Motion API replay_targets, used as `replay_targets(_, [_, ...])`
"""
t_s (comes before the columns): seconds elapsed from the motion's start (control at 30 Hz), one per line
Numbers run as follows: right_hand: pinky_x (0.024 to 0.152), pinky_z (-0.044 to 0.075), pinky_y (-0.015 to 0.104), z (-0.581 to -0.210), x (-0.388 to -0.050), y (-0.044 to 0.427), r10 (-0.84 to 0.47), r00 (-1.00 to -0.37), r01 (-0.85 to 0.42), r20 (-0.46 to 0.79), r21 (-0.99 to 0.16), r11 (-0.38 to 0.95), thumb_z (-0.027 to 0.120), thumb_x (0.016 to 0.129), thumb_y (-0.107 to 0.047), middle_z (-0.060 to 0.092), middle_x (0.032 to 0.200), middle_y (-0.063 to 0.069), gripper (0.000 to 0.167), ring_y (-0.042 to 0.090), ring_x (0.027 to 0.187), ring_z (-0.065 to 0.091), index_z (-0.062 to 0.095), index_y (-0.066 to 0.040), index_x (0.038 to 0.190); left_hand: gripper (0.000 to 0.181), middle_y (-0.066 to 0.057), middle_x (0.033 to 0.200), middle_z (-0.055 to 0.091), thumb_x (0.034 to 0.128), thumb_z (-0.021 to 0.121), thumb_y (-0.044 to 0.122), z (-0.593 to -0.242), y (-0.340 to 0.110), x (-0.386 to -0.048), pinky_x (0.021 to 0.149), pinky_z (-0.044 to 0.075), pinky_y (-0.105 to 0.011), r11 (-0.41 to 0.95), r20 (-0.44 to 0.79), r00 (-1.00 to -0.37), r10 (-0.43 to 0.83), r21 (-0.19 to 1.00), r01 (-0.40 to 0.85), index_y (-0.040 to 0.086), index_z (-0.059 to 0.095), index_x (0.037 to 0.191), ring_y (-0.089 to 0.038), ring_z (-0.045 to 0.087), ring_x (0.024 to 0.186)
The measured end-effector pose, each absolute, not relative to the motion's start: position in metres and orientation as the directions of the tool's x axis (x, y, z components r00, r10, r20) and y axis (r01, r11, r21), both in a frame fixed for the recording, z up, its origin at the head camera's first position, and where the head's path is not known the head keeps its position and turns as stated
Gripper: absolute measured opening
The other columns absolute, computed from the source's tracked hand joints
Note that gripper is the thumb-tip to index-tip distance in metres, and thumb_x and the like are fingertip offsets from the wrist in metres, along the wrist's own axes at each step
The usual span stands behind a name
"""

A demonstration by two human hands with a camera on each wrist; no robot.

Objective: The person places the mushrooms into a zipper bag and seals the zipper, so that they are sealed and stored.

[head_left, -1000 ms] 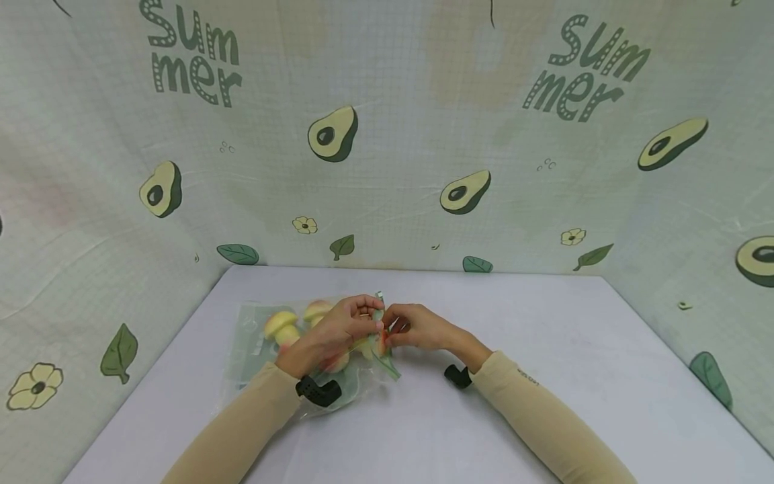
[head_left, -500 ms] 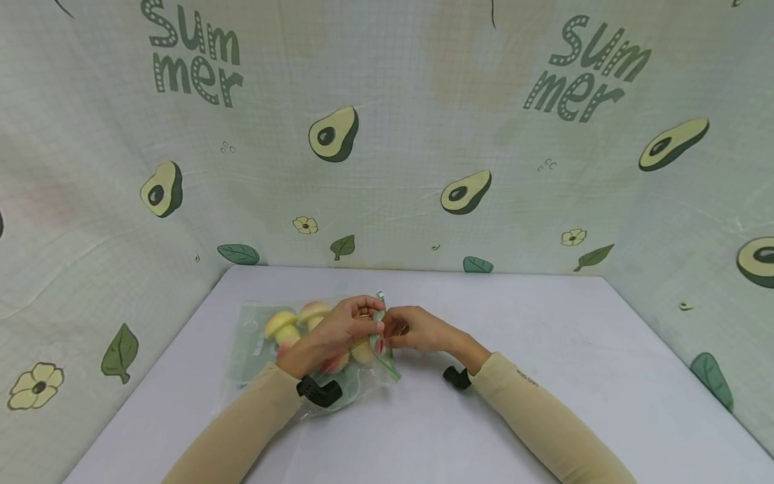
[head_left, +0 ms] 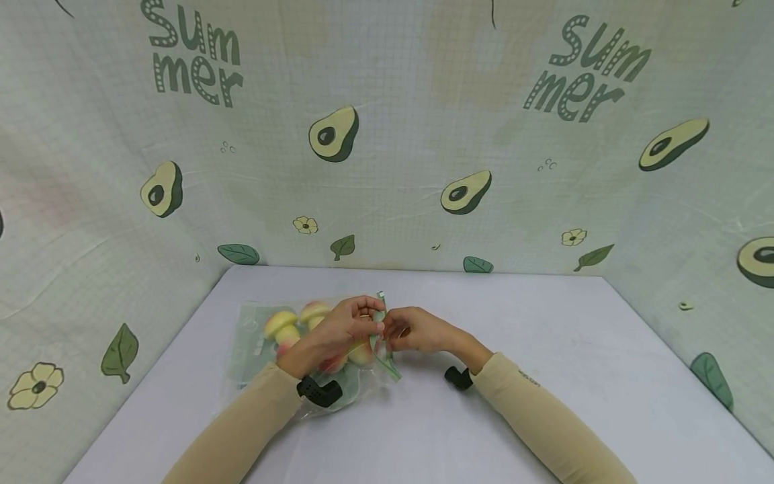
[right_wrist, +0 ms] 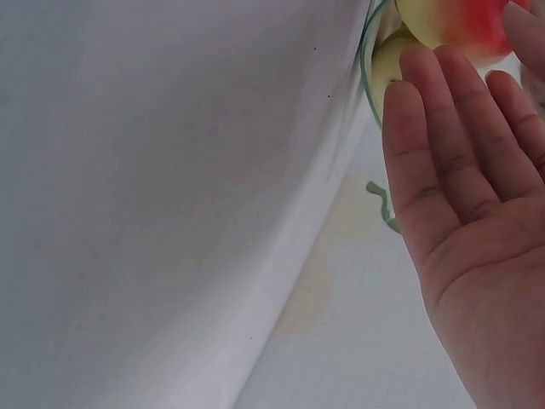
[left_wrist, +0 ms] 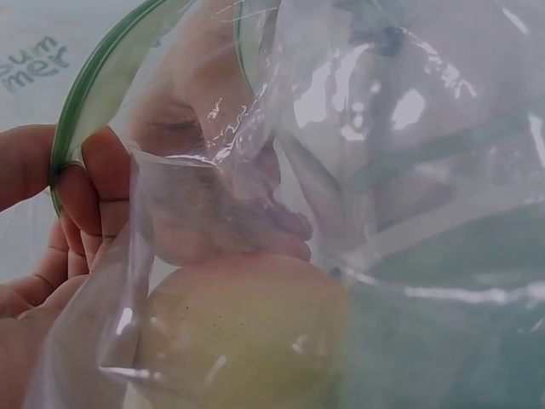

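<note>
A clear zip bag (head_left: 256, 343) with a green zip edge (head_left: 387, 366) lies on the table, holding yellow mushroom-shaped things (head_left: 282, 326) and red-and-yellow fruits (head_left: 361, 353). My left hand (head_left: 338, 333) pinches the zip edge between thumb and fingers; the left wrist view shows this grip close up. At the bag's mouth is my right hand (head_left: 420, 329). In the left wrist view its fingertips show through the plastic, touching a yellowish fruit (left_wrist: 247, 332). In the right wrist view the right hand (right_wrist: 477, 187) has nearly straight fingers beside a red-and-yellow fruit (right_wrist: 460, 25).
The white table (head_left: 532, 376) extends to the right of the bag. A printed cloth (head_left: 399, 134) with avocados and lettering hangs behind and at both sides. Dark straps (head_left: 319, 391) sit on both wrists.
The reddish fruit below the right fingers at the bag's mouth has shifted left, further into the bag. The right hand has moved very slightly; the left hand keeps its grip.
</note>
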State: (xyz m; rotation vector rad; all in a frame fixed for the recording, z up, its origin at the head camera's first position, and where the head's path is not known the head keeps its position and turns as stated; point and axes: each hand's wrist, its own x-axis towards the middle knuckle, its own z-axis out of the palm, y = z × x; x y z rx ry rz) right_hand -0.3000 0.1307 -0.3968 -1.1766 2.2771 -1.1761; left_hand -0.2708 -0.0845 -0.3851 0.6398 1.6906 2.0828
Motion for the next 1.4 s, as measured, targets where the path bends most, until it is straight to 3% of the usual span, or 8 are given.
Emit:
replay_targets(0.4, [0.082, 0.052, 0.033, -0.393, -0.304, 0.143, -0.775, -0.626, -0.548, 0.09, -0.758, 0.354, 0.069, 0.087, -0.01, 0.066, 0.108, 0.01, 0.026, 0.017, 0.092, 0.064, 0.062, -0.005, 0.111, 0.033, -0.009, 0.091, 0.051, 0.0839, 0.067, -0.002, -0.383, -0.084, -0.271, 0.063, 0.045, -0.02, -0.073, 0.069, -0.85, 0.523, 0.997, 0.036, -0.003, 0.051, 0.113, -0.013, 0.05, 0.078])
replay_targets(0.63, [0.083, 0.051, 0.033, -0.387, -0.309, 0.149, -0.753, -0.651, -0.545, 0.099, -0.752, 0.371, 0.069, 0.087, -0.01, 0.065, 0.107, 0.014, 0.025, 0.017, 0.092, 0.063, 0.061, -0.006, 0.111, 0.044, -0.004, 0.088, 0.052, 0.0838, 0.067, -0.001, -0.382, -0.083, -0.269, 0.062, 0.044, -0.019, -0.003, 0.065, -0.861, 0.504, 0.997, 0.074, -0.012, 0.045, 0.121, -0.012, 0.049, 0.076])
replay_targets(0.87, [0.085, 0.05, 0.04, -0.384, -0.315, 0.151, -0.72, -0.687, -0.516, 0.1, -0.764, 0.387, 0.07, 0.087, -0.009, 0.065, 0.108, 0.017, 0.03, 0.024, 0.094, 0.063, 0.06, 0.001, 0.113, 0.042, -0.003, 0.085, 0.053, 0.084, 0.068, 0.001, -0.384, -0.083, -0.271, 0.064, 0.046, -0.021, 0.023, 0.079, -0.86, 0.503, 0.994, 0.105, -0.01, 0.047, 0.119, -0.013, 0.05, 0.075])
replay_targets(1.0, [0.085, 0.05, 0.038, -0.383, -0.319, 0.151, -0.713, -0.692, -0.524, 0.112, -0.758, 0.389, 0.069, 0.087, -0.009, 0.065, 0.108, 0.019, 0.03, 0.022, 0.093, 0.063, 0.06, 0.002, 0.113, 0.046, -0.004, 0.089, 0.054, 0.085, 0.067, 0.003, -0.382, -0.081, -0.269, 0.065, 0.046, -0.022, 0.052, 0.058, -0.871, 0.489, 0.994, 0.095, -0.011, 0.045, 0.122, -0.013, 0.052, 0.078])
replay_targets(1.2, [0.083, 0.051, 0.034, -0.384, -0.324, 0.152, -0.699, -0.705, -0.531, 0.12, -0.742, 0.409, 0.069, 0.087, -0.014, 0.067, 0.105, 0.012, 0.028, 0.015, 0.09, 0.064, 0.061, -0.001, 0.111, 0.042, -0.005, 0.092, 0.058, 0.0875, 0.066, 0.007, -0.38, -0.079, -0.267, 0.069, 0.048, -0.022, 0.059, 0.059, -0.882, 0.467, 0.993, 0.098, -0.012, 0.049, 0.121, -0.013, 0.056, 0.081])
replay_targets(1.4, [0.082, 0.051, 0.033, -0.385, -0.328, 0.153, -0.699, -0.701, -0.547, 0.139, -0.734, 0.403, 0.068, 0.089, -0.016, 0.066, 0.104, 0.012, 0.029, 0.015, 0.089, 0.064, 0.061, 0.001, 0.111, 0.036, -0.006, 0.09, 0.063, 0.0885, 0.067, 0.01, -0.376, -0.079, -0.266, 0.067, 0.053, -0.027, 0.08, 0.033, -0.892, 0.45, 0.994, 0.077, -0.007, 0.054, 0.117, -0.015, 0.061, 0.074])
